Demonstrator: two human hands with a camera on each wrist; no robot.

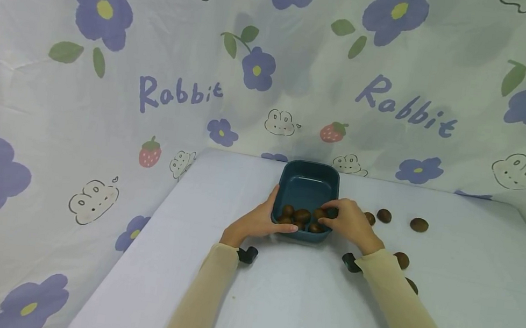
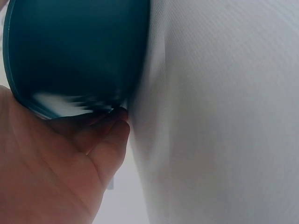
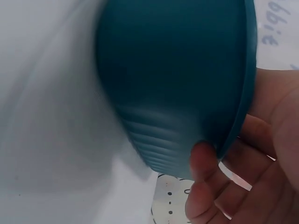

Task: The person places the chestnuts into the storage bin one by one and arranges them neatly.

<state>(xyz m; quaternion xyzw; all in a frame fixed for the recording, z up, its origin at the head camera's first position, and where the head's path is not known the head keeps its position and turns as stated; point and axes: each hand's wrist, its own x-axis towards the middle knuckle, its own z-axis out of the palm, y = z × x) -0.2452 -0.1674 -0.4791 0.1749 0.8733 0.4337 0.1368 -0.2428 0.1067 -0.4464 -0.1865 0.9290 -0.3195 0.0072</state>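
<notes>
A dark teal rectangular dish (image 1: 309,186) stands on the white table, with several small brown rounded things (image 1: 302,215) gathered at its near end. My left hand (image 1: 261,220) holds the dish at its near left corner, thumb along the near rim; in the left wrist view its fingers curl against the outer wall. At the right rim, my right hand (image 1: 350,223) reaches over into the dish and pinches a brown rounded thing (image 1: 319,214) between thumb and fingers. The right wrist view shows other fingers (image 3: 205,161) of that hand outside, close against the ridged wall.
More brown rounded things (image 1: 419,225) lie scattered on the table (image 1: 291,302) to the right of the dish, some partly hidden behind the right forearm. A flower-and-rabbit patterned cloth (image 1: 306,44) hangs behind and to the left.
</notes>
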